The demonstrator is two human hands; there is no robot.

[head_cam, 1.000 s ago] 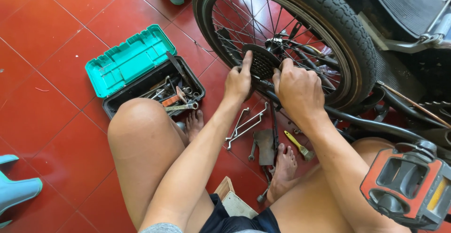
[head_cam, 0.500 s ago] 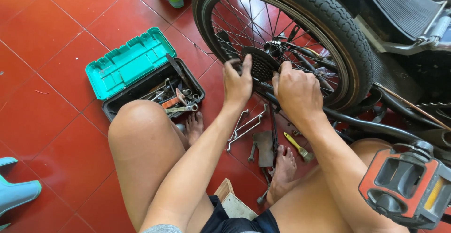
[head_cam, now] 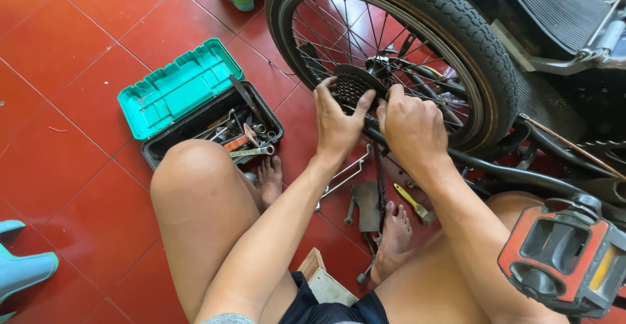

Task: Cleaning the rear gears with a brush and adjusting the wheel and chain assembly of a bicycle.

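Observation:
A bicycle rear wheel (head_cam: 456,30) with a black tyre and thin spokes stands in front of me. At its hub sits a dark sprocket cluster (head_cam: 355,86). My left hand (head_cam: 336,125) grips the cluster's left side, fingers spread over it. My right hand (head_cam: 411,128) is closed at the cluster's right side by the hub; what it pinches is hidden by the fingers. Both forearms reach forward between my bare knees.
An open black toolbox (head_cam: 215,125) with a teal lid lies on the red tile floor at the left, full of wrenches. Loose wrenches (head_cam: 345,177) and a yellow-handled brush (head_cam: 411,203) lie by my feet. A red-and-black pedal (head_cam: 564,259) sits at lower right.
Both hands have shifted slightly on the sprocket cluster, with the left fingers now spread wider over it. The view has moved a little.

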